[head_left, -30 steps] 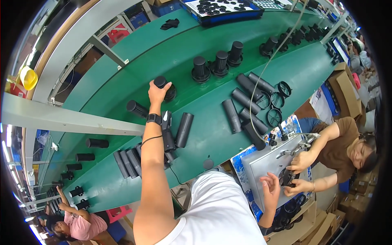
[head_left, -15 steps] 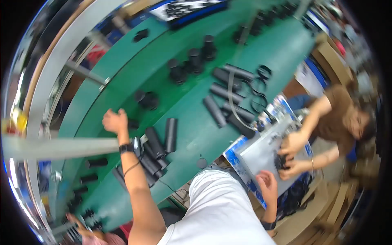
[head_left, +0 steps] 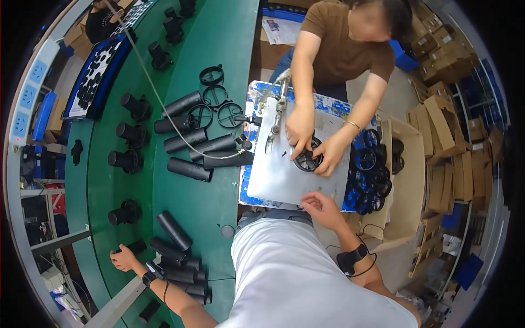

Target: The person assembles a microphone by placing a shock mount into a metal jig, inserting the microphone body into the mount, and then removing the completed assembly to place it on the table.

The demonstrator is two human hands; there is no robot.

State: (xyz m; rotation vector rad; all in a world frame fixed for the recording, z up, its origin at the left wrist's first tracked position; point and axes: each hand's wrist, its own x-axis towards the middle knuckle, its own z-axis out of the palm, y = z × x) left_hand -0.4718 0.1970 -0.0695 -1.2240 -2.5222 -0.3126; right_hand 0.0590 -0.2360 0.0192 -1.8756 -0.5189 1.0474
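Head: left hand (head_left: 125, 258) outstretched; right hand (head_left: 325, 210) half-curled

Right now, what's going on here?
The person's left hand is over the green belt, beside a black tube; whether they touch is unclear. The right hand is near the metal plate's close edge, holding nothing visible. A co-worker has both hands on a black ring on that plate. More tubes lie on the green table.

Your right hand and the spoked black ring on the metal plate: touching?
Apart. The head view shows it: a strip of bare metal plate lies between the right hand and the spoked black ring.
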